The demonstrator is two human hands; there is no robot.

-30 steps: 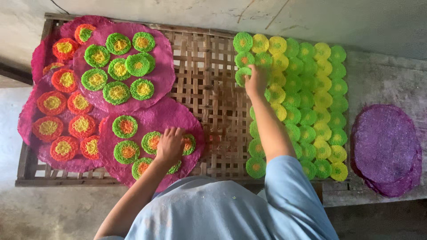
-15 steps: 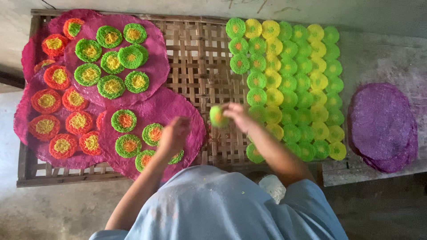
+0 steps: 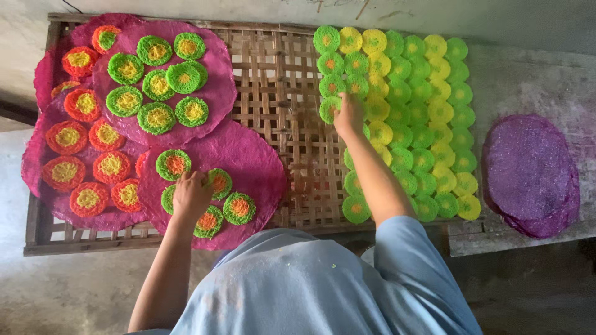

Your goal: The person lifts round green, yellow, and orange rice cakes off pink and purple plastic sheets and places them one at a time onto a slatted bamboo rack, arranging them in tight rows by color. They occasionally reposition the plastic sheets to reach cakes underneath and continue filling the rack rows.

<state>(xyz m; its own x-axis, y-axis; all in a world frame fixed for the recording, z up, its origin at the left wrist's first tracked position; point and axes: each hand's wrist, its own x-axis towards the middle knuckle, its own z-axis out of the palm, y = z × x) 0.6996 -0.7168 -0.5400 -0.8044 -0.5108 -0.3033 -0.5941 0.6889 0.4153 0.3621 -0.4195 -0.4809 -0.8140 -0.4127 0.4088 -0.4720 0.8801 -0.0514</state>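
Note:
My right hand reaches to the left edge of the rows of small green and yellow lacy discs and pinches a green disc with an orange centre. My left hand rests palm down on the lower pink round sheet, among small green discs with orange centres. Whatever lies under its fingers is hidden. The upper pink sheet carries several green discs with yellow centres.
Everything lies on a woven bamboo tray with a wooden frame. Pink sheets with red-orange discs overlap at the left. A stack of purple round sheets sits on the grey slab at the right.
My right hand brought a green disc across to my left hand, then went back to the rows. My left hand has stayed on the lower pink sheet.

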